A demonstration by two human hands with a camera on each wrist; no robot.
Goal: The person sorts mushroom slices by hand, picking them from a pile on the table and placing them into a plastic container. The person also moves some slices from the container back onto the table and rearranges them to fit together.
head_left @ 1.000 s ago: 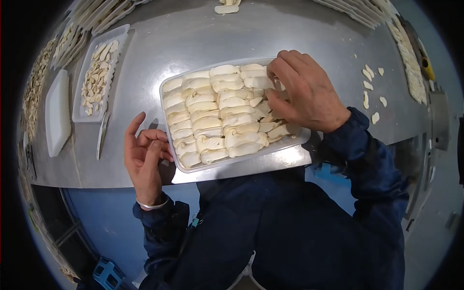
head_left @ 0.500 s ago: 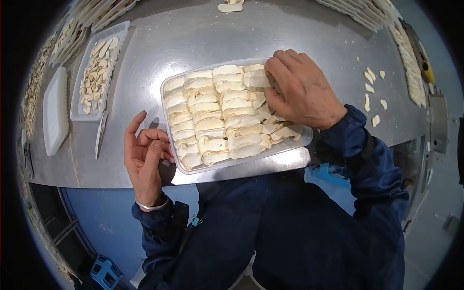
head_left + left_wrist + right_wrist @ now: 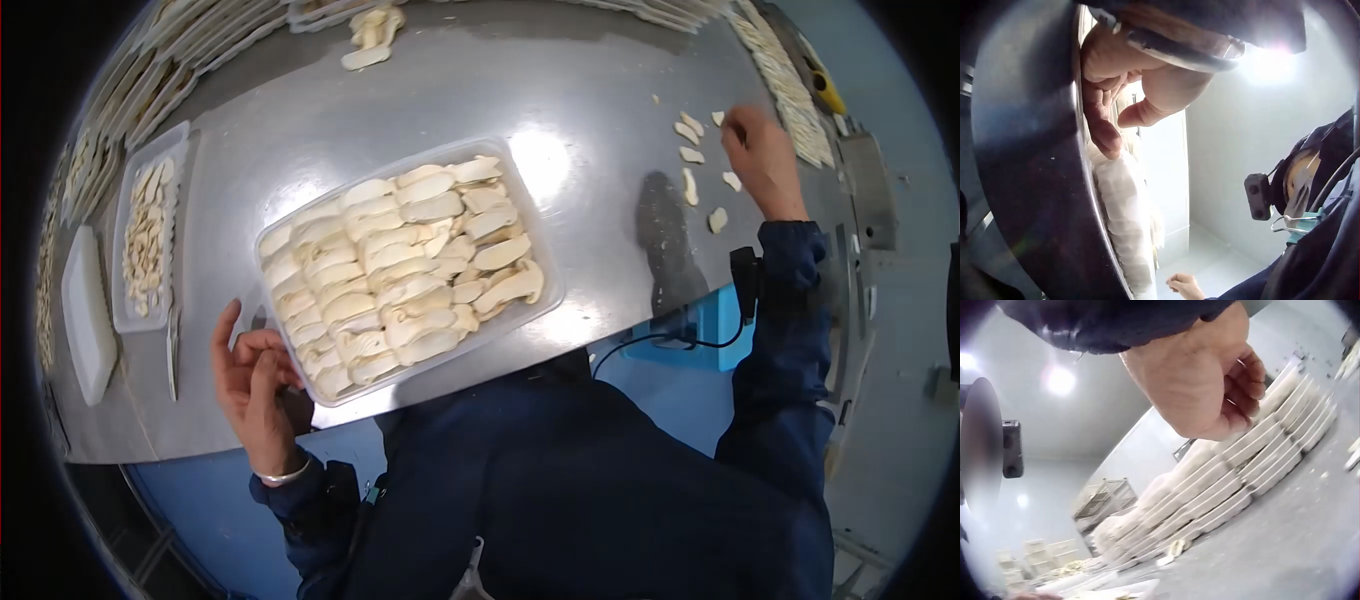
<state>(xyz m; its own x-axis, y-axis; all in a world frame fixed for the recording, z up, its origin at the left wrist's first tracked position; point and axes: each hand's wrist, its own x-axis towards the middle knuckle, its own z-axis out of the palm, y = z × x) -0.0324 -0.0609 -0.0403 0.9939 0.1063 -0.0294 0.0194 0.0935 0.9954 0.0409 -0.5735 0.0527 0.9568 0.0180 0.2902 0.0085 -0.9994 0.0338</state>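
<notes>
A clear plastic tray (image 3: 548, 285) sits near the table's front edge, packed with overlapping rows of pale mushroom slices (image 3: 380, 275). At its left end is my left hand (image 3: 258, 385), fingers relaxed and loosely bent, fingertips right at the tray wall. In the left wrist view a fingertip of that hand (image 3: 1129, 69) meets the tray's corner (image 3: 1124, 206). My right hand (image 3: 768, 165) is off to the right, beside several loose mushroom slices (image 3: 690, 155) on the table. Its fingers curl loosely with nothing visible in them in the right wrist view, where the hand (image 3: 1191, 387) shows large.
Left on the steel table (image 3: 240, 160) are a tray of small mushroom pieces (image 3: 148, 235), a white tray (image 3: 88, 315) and a knife (image 3: 174, 350). Stacked filled trays (image 3: 190, 50) line the back left. A mushroom clump (image 3: 375, 35) lies at the back; more slices (image 3: 785, 85) fill the far right.
My right hand has left the tray's right side and moved right to the loose slices. The right-hand slices in the tray now show. The head view has turned right; my left hand stays at the tray.
</notes>
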